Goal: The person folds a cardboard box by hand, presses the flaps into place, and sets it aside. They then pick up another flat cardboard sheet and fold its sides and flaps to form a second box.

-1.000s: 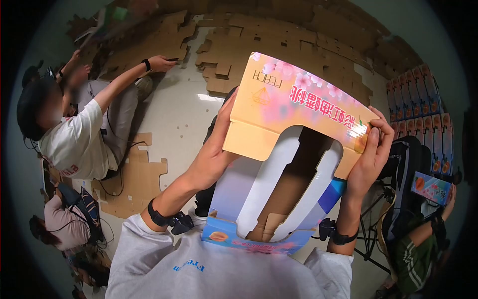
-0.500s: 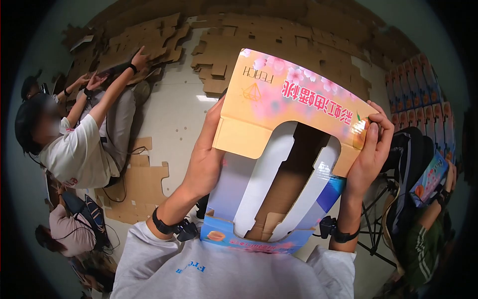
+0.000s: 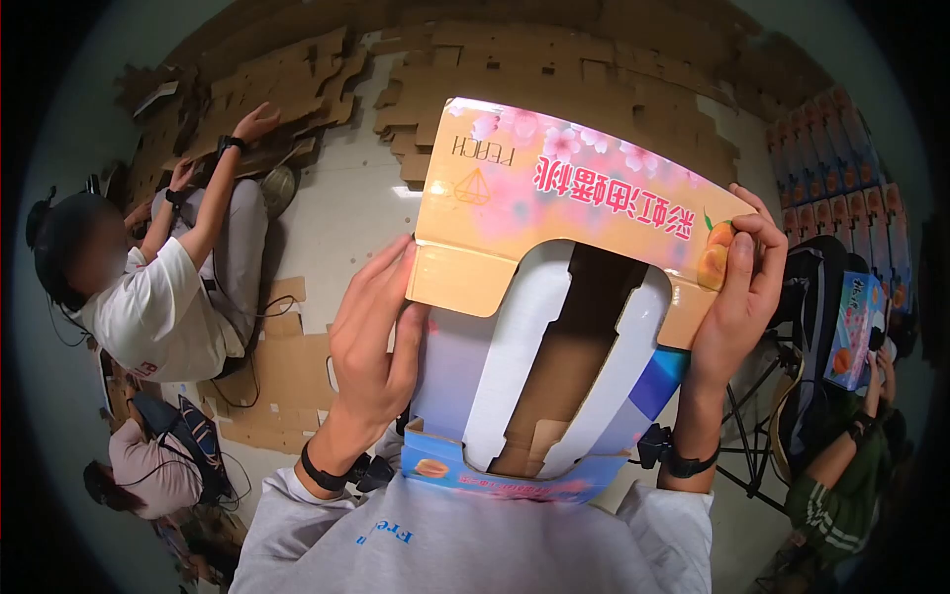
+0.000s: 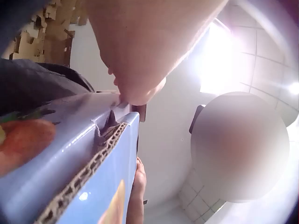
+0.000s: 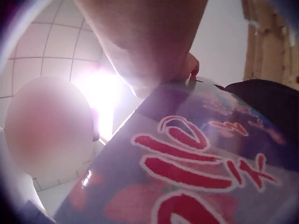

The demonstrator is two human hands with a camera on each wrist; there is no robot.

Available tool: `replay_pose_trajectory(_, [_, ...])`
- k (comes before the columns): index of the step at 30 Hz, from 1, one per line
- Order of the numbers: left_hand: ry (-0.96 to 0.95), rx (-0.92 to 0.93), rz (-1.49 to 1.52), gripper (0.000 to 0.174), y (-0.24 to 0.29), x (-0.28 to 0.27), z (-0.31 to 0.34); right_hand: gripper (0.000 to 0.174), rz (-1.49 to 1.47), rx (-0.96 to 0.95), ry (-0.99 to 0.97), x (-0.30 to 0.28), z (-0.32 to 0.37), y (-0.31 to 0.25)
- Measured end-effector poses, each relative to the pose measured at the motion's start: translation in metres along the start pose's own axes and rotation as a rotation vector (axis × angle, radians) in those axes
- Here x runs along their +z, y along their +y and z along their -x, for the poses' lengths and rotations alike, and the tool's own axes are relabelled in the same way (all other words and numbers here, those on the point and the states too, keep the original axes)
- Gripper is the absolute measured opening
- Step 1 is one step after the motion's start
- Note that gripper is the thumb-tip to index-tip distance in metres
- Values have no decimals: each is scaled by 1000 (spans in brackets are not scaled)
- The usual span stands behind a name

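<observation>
In the head view a printed cardboard peach box (image 3: pixel 594 188) is held up before my chest, with pink blossoms and red characters on its orange top flap. Two white inner flaps (image 3: pixel 520 356) flank a gap that shows the brown inside. My right hand (image 3: pixel 737 297) grips the flap's right corner, thumb in front and fingers bent over the far edge. Along the left side lies my left hand (image 3: pixel 368 346), fingers straight, tips at the flap's edge. The left wrist view shows the box's corrugated edge (image 4: pixel 84 175); the right wrist view shows its printed side (image 5: pixel 126 182).
Flattened cardboard sheets (image 3: pixel 515 69) cover the floor ahead. Finished boxes (image 3: pixel 841 168) are stacked at the right, near a black padded chair or bag (image 3: pixel 821 307). A person (image 3: pixel 168 307) sits at the left; another person's hands hold a similar box (image 3: pixel 853 337) at the right.
My left hand has loosened from its grip round the flap's left edge and moved left and down, fingers now straight. The box's top has shifted left. My right hand keeps its grip.
</observation>
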State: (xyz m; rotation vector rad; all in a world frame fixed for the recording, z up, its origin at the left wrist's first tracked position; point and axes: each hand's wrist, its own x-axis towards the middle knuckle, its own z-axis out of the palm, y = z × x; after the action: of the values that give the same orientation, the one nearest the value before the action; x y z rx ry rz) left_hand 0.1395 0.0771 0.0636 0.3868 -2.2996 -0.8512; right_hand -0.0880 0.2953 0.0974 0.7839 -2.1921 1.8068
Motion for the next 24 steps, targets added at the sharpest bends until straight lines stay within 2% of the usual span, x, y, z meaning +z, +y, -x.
replay_pose_trajectory(7, [200,87,65,31,-6,-4,-4,14,-41,19,36,4,3,7])
replay_pose_trajectory(10, [238,-67,296,28,-6,4,-1,14,-27,3,28,5,3,7])
replay_pose_trajectory(13, [239,-140,439,27,-7,5,-1,15,-20,6,28,6,4,5])
replay_pose_trajectory(19, [201,-45,616,18,-7,11,-8,15,-27,12,28,6,2,5])
replay_pose_trajectory(20, [159,-36,536,20,-10,10,-8,15,-20,16,29,6,2,4])
replay_pose_trajectory(23, [125,-222,456,27,-4,20,-6,15,69,-38,-2,1,1,0])
replay_pose_trajectory(24, [61,-206,506,35,-8,20,-4,15,111,-66,-19,-1,0,-1])
